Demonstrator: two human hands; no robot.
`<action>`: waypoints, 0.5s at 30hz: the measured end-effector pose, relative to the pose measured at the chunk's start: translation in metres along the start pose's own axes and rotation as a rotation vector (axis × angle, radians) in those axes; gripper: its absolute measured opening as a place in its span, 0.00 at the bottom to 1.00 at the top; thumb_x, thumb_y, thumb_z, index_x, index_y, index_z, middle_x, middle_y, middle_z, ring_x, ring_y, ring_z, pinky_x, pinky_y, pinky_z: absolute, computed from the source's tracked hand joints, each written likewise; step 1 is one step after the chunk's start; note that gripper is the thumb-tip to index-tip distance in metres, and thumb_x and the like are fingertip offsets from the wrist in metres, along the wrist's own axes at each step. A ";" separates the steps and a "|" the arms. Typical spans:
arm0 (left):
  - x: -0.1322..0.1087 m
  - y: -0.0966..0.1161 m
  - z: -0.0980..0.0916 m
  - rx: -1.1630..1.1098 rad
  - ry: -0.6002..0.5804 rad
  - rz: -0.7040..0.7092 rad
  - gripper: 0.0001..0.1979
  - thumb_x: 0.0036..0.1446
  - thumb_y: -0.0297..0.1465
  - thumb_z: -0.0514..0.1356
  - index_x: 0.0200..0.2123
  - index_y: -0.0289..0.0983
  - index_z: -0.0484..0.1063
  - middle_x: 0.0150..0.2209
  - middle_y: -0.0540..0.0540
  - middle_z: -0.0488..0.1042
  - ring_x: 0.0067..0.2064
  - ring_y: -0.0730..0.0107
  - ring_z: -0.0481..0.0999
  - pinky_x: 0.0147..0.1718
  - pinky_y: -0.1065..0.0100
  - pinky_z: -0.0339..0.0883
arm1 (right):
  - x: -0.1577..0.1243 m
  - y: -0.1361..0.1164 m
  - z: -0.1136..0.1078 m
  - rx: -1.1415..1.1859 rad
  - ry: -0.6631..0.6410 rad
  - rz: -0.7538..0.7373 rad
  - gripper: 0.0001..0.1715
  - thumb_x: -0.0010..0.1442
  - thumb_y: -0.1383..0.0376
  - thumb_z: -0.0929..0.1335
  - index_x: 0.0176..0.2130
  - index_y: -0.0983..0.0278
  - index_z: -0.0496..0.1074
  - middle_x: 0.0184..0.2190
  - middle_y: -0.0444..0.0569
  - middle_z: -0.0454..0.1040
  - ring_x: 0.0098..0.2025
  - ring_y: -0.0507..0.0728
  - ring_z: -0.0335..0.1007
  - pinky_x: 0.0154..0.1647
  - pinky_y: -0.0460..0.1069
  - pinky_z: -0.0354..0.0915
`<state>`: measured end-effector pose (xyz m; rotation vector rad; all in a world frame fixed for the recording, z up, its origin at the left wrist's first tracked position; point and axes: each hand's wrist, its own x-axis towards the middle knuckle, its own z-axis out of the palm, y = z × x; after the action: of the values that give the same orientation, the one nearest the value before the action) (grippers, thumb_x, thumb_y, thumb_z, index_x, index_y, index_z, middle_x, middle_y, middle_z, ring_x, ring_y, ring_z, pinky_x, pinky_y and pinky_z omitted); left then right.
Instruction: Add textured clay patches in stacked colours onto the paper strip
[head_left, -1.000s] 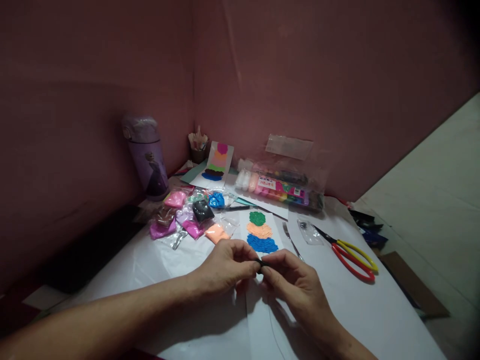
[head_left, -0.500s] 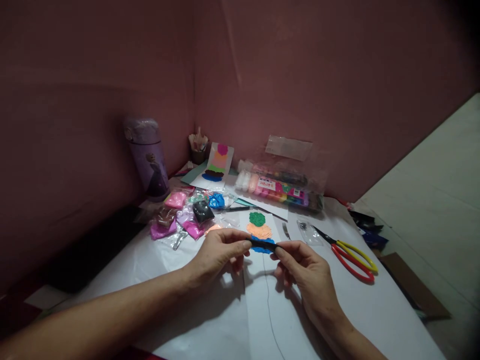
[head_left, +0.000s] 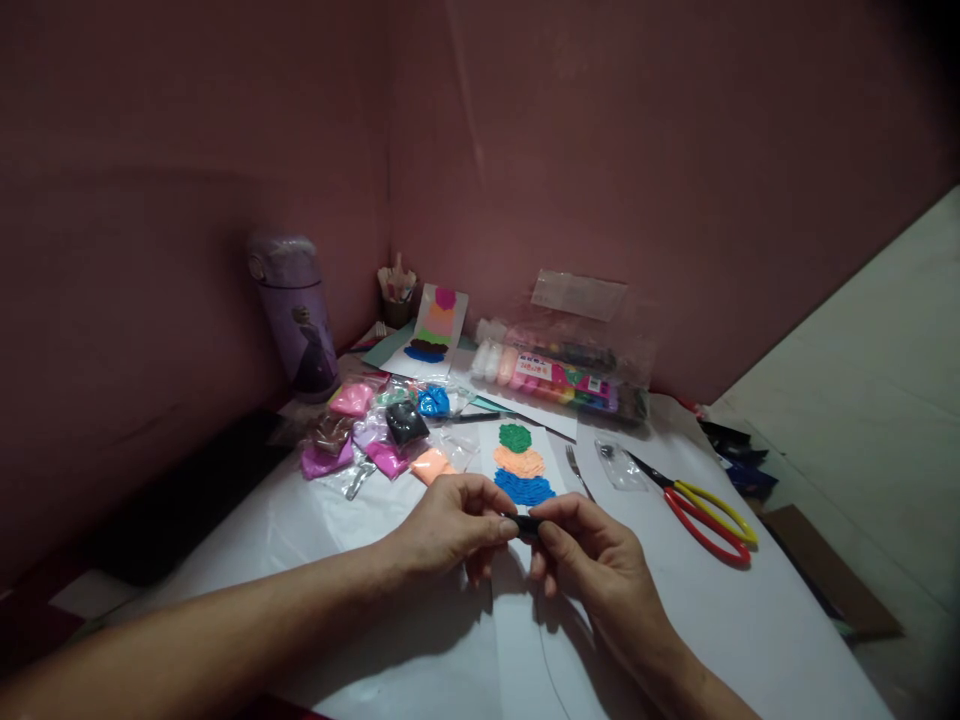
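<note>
My left hand (head_left: pixel 450 522) and my right hand (head_left: pixel 589 553) meet over the white paper, both pinching a small strip of black clay (head_left: pixel 525 523) between thumb and fingers. Just beyond them lies a white card (head_left: pixel 551 462) with green, orange and blue clay shapes stacked on it. A metal fork (head_left: pixel 576 468) rests right of the card. The clay strip is short and mostly hidden by my fingertips.
Small bags of coloured clay (head_left: pixel 386 430) lie at the left. Red and yellow scissors (head_left: pixel 701 510) sit at the right. A clay pack (head_left: pixel 566 375), a second decorated card (head_left: pixel 435 325), a cup of sticks (head_left: pixel 396 290) and a purple bottle (head_left: pixel 296 315) stand by the wall.
Half a second ago my hands were apart with the black clay stretched long between them. They have since come back together and the strip is short again.
</note>
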<state>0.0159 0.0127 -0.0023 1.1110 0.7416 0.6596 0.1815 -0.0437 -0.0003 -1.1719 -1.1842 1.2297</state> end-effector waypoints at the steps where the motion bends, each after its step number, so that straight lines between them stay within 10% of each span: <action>1: 0.000 0.000 0.000 0.010 -0.003 0.010 0.19 0.41 0.38 0.67 0.33 0.32 0.69 0.16 0.54 0.66 0.14 0.78 0.64 0.12 0.76 0.58 | 0.000 -0.001 0.000 0.010 0.000 -0.006 0.11 0.56 0.59 0.70 0.34 0.65 0.71 0.17 0.43 0.72 0.17 0.48 0.63 0.20 0.43 0.61; 15: 0.002 0.007 0.000 0.085 0.245 0.074 0.07 0.46 0.30 0.60 0.23 0.34 0.65 0.15 0.53 0.66 0.13 0.79 0.62 0.13 0.76 0.53 | 0.008 0.005 -0.009 0.076 0.301 -0.017 0.14 0.51 0.58 0.73 0.34 0.65 0.72 0.17 0.42 0.71 0.16 0.47 0.60 0.17 0.42 0.60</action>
<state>0.0161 0.0167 0.0039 1.1520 0.9489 0.8436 0.1902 -0.0351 -0.0057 -1.2377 -0.9131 1.0335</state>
